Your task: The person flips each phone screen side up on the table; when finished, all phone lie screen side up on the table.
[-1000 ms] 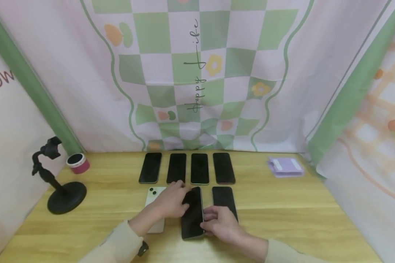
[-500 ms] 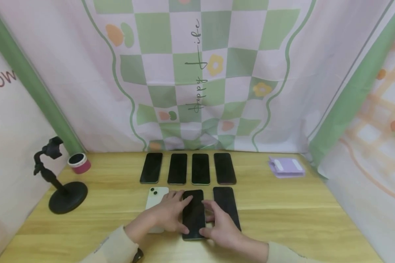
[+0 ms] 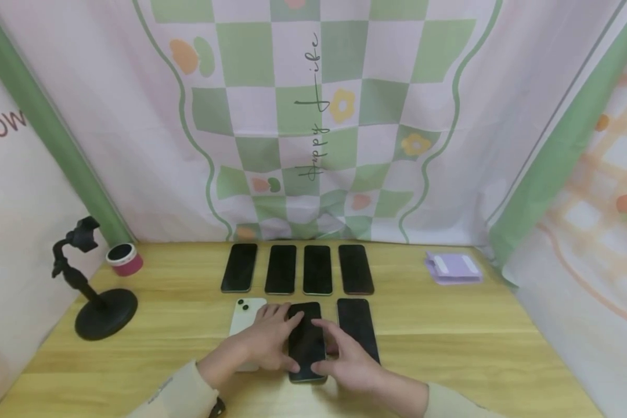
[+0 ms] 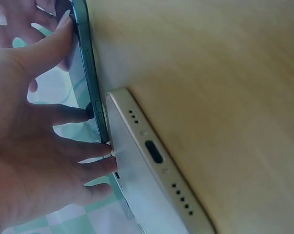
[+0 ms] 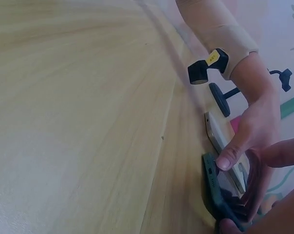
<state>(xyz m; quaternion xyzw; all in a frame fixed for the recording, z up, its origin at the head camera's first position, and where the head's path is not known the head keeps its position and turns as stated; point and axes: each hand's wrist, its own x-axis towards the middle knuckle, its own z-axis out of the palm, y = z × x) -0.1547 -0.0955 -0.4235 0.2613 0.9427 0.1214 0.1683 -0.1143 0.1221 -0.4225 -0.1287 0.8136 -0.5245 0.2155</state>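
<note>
A dark smartphone (image 3: 307,342) lies screen up on the wooden table between my hands. My left hand (image 3: 265,343) reaches over a white smartphone (image 3: 247,318), which lies back up. Its thumb and index finger touch the dark phone's left side; in the left wrist view the other fingers (image 4: 96,168) spread over the white phone, mostly straight. Loosely bent, my right hand (image 3: 352,361) has its thumb and index tip at the dark phone's right edge. The right wrist view shows the phone's green lower edge (image 5: 211,178) near both thumbs. My right hand partly covers another black smartphone (image 3: 356,322).
Behind lies a row of several black smartphones (image 3: 280,269). At left stand a black phone stand (image 3: 104,313) and a pink-and-white round tub (image 3: 125,260). A purple folded item (image 3: 454,267) lies at right, before a checkered curtain (image 3: 303,133).
My left hand has moved down and spread along the dark phone's left side. The phone has shifted slightly toward me, and my right index finger has risen along its right edge.
</note>
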